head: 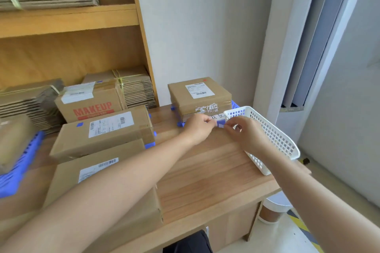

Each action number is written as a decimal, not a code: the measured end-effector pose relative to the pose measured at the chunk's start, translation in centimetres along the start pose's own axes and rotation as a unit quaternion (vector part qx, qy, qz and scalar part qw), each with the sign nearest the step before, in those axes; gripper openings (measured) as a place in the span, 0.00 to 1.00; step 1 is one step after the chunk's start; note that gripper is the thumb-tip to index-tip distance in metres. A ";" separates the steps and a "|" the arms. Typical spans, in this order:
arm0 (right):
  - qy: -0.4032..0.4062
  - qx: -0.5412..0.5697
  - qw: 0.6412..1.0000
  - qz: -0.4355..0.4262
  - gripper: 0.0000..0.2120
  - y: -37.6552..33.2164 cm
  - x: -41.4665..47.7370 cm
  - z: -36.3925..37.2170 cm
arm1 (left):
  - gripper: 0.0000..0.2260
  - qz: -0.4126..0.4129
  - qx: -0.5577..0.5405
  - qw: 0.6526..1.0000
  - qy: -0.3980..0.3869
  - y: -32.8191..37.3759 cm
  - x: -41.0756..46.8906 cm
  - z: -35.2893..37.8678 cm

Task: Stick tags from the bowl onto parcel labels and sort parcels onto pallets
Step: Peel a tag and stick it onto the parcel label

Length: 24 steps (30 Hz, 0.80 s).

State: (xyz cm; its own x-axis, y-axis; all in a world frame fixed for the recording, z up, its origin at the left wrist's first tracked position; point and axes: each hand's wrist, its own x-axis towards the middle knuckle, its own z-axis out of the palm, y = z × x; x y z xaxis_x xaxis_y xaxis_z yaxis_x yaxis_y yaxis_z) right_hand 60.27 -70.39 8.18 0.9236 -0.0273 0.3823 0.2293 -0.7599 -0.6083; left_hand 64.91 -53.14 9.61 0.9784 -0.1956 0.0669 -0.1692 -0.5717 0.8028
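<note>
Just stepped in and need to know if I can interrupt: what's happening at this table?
A person is tagging parcels. Both hands, left and right, pinch a small blue tag between them, just in front of the white basket. It is not yet stuck on anything. The parcel to the left already carries a blue tag; the nearest parcel shows none.

Parcels (98,129) lie left on the table (205,170), basket (273,135) right (another parcel (198,93) behind it).
</note>
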 end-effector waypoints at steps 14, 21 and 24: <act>-0.009 0.064 0.955 -0.290 0.05 -15.3 1.1 14.6 | 0.11 -0.163 -0.155 0.967 0.118 -10.1 -9.3 -17.1; -0.016 0.076 0.930 -0.360 0.03 -19.7 0.2 19.2 | 0.07 -0.187 -0.219 0.947 0.145 -14.5 -12.2 -21.5; -0.034 0.084 0.935 -0.342 0.03 -20.4 0.2 20.2 | 0.08 -0.173 -0.194 0.952 0.162 -15.3 -13.1 -22.6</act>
State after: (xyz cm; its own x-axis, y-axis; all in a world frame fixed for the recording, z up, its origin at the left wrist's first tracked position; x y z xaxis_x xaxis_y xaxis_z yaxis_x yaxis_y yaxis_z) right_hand 61.92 -41.78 6.65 0.5598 0.4728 0.6805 0.8130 -0.4719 -0.3409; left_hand 57.39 -23.84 9.80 0.9633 0.2434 -0.1130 0.1657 -0.2083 0.9639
